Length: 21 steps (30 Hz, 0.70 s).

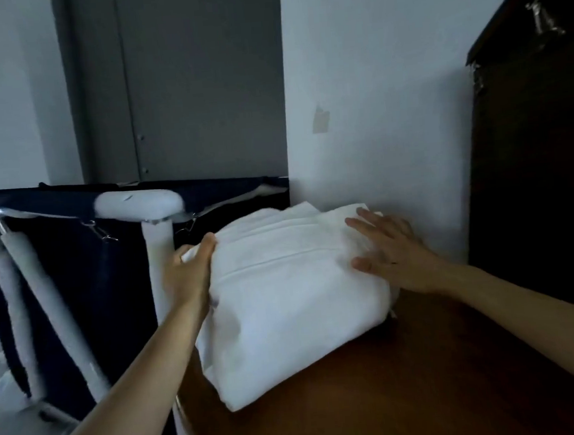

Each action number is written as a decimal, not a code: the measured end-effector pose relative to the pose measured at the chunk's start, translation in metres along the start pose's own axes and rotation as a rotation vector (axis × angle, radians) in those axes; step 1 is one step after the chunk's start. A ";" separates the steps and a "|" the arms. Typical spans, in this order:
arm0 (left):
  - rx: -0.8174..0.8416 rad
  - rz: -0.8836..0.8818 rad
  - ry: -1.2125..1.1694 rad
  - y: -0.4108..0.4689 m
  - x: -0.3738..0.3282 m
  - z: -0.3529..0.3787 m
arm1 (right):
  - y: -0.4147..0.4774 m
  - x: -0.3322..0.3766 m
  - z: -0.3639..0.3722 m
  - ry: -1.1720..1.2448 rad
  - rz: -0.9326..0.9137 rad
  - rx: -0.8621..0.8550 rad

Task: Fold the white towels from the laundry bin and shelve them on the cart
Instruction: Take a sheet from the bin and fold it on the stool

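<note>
Towels (294, 285) filled the middle of the head view, white and folded into one thick, soft-edged stack. Several layers showed along the far edge, a stitched band ran across the top, and the near fold was rounded and smooth. The stack lay on the left part of a brown wooden worktop (428, 377), its far edge close to the pale wall (373, 107) and its near left corner hanging slightly past the worktop's left edge.

The left hand (190, 269) held the stack's left side. Its grip was closed on the cloth, with the thumb over the top layer and the fingers hidden behind the fold. The right hand (389, 247) lay flat on the top right of the stack, its grip wide and its fingers spread, pressing down.

Left of the worktop, just beside it, stood the laundry bin (88, 284) of dark navy fabric hung from a white padded frame (138, 203). One upright of the frame rose right next to the left hand. A dark cabinet (532, 163) closed off the right side, well apart from the stack. Bare wood stretched near and right of the towels. A grey door (182, 88) stood behind the bin.
</note>
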<state>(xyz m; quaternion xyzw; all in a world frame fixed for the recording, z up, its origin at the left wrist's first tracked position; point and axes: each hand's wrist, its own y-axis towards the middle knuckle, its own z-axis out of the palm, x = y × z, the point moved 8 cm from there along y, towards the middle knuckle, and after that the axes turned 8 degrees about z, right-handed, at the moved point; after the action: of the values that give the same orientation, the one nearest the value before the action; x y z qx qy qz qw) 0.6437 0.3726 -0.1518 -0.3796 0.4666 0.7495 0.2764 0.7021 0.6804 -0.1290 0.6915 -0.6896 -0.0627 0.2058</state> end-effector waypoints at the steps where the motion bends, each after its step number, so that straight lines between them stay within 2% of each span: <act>1: -0.011 -0.025 0.049 0.002 0.009 -0.006 | 0.010 0.009 0.015 -0.007 -0.003 0.064; 4: -0.061 -0.121 0.125 0.004 0.036 -0.028 | 0.034 0.036 0.059 -0.052 -0.066 0.182; 9: -0.031 -0.265 0.112 0.012 0.067 -0.044 | 0.058 0.047 0.071 0.051 -0.068 0.149; 13: 0.034 -0.182 0.321 0.017 0.066 -0.051 | 0.059 0.043 0.092 0.040 0.020 0.300; 16: 0.076 -0.136 0.407 0.021 0.061 -0.048 | 0.062 0.043 0.094 0.073 -0.007 0.295; 18: 0.077 -0.157 0.375 0.021 0.058 -0.045 | 0.064 0.044 0.091 0.087 -0.030 0.274; 21: 0.036 -0.316 0.201 0.000 0.058 -0.042 | 0.064 0.043 0.085 0.189 0.024 0.261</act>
<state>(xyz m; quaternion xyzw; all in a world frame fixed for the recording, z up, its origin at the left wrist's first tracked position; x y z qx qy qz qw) 0.6244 0.3382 -0.2114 -0.5163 0.4397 0.6466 0.3491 0.6129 0.6241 -0.1736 0.7067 -0.6778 0.0953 0.1789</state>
